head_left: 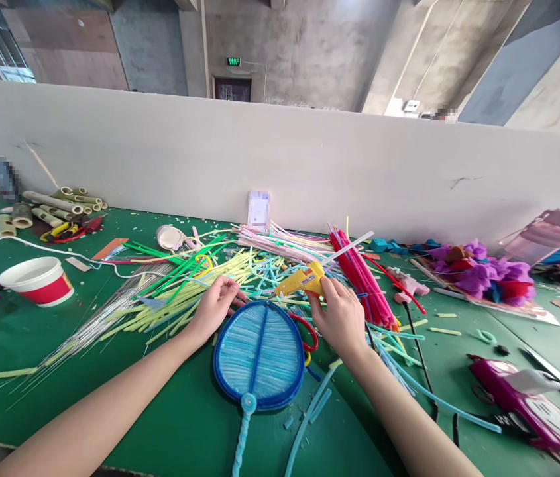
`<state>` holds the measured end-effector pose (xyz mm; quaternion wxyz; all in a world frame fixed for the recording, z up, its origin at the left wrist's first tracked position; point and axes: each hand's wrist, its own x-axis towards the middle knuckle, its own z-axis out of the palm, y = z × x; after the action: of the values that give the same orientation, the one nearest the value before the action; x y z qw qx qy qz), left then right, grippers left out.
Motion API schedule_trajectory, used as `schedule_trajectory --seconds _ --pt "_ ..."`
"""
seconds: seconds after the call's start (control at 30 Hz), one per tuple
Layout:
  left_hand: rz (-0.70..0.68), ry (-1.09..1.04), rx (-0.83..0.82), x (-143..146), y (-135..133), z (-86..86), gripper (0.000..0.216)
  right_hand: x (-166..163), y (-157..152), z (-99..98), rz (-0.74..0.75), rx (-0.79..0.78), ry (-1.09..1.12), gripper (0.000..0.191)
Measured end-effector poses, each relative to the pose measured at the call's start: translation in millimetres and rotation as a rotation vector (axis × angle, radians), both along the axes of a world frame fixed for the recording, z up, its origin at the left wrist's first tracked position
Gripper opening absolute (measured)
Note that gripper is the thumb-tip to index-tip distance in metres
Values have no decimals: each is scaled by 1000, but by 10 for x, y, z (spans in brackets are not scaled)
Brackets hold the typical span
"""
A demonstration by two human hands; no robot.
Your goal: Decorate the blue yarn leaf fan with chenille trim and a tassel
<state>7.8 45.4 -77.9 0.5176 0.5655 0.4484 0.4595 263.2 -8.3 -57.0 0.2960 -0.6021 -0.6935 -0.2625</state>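
Note:
A round blue fan [240,348], made of pipe cleaners with a dark blue rim and centre rib, lies before me. Its twisted light-blue handle [241,440] points towards me, with a button-like disc at the joint. In my right hand [342,318] is a yellow hot glue gun [302,281], its nozzle aimed left above the fan's top edge. My left hand [217,305] is at the fan's upper left edge, fingers curled together; whatever they pinch is hidden. Red-handled scissors [311,331] lie partly under the fan's right side.
Pipe cleaners [180,298] in several colours spread behind the fan, with a red bundle [364,285] at right. A paper cup [38,281] and bamboo pieces [61,205] are at left. At right are a purple power strip [533,404], purple flowers [481,268] and a black cord [419,351].

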Motion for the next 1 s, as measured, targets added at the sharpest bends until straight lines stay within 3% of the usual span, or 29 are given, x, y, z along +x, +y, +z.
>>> schedule_trajectory --seconds 1.0 --pt "3 4 1 7 -23 30 32 6 1 -8 29 -24 -13 11"
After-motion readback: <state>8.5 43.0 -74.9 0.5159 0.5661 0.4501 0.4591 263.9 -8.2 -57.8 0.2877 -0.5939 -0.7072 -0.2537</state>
